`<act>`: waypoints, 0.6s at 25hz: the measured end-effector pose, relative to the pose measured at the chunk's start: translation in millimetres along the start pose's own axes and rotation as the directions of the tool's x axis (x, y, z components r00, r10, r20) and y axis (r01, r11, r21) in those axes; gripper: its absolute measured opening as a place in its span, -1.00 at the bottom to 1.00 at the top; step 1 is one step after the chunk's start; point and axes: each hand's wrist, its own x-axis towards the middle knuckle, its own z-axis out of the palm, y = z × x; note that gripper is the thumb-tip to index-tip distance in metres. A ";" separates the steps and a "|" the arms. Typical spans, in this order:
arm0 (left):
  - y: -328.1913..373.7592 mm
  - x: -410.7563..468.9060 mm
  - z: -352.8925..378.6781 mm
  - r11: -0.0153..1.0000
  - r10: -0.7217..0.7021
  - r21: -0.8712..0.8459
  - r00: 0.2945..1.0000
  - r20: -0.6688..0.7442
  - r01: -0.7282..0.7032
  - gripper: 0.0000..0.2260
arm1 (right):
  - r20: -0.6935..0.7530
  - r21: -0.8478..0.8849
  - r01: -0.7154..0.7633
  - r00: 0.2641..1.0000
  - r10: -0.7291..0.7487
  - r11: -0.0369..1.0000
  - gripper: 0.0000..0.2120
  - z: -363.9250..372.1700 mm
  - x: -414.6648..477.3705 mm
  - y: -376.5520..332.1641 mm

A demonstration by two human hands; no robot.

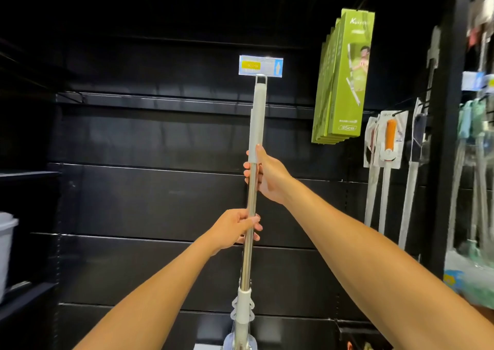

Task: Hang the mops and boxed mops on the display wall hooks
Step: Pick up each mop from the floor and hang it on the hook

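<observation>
I hold a mop (257,119) upright before the black display wall (149,197). It has a steel pole and a pale grey top grip with a hanging loop. My right hand (267,174) grips the pole where the grey grip ends. My left hand (238,229) grips the steel part lower down. The loop at the mop's top sits right under a hook's price tag (260,66); the hook itself is hidden behind the tag. Several green boxed mops (340,82) hang on a hook at the upper right.
Packaged tools with an orange handle (389,141) and other long items hang at the right. Blurred goods (475,162) fill the far-right bay past a black upright. A white bin (6,245) stands on a shelf at the left.
</observation>
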 end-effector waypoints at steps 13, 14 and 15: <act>-18.6 20.2 -3.5 0.998 -0.038 -0.048 0.999 0.037 0.039 -0.78 | -0.050 -0.032 -0.055 0.997 0.053 0.998 -0.61 -5.7 33.2 19.3; -21.5 22.6 -3.7 0.997 -0.042 -0.055 0.998 0.038 0.044 -0.77 | -0.058 -0.036 -0.057 0.997 0.055 0.998 -0.62 -6.4 36.0 21.5; -23.5 25.3 -3.7 0.997 -0.046 -0.062 0.998 0.039 0.049 -0.77 | -0.063 -0.039 -0.060 0.996 0.058 0.997 -0.62 -7.6 39.3 23.7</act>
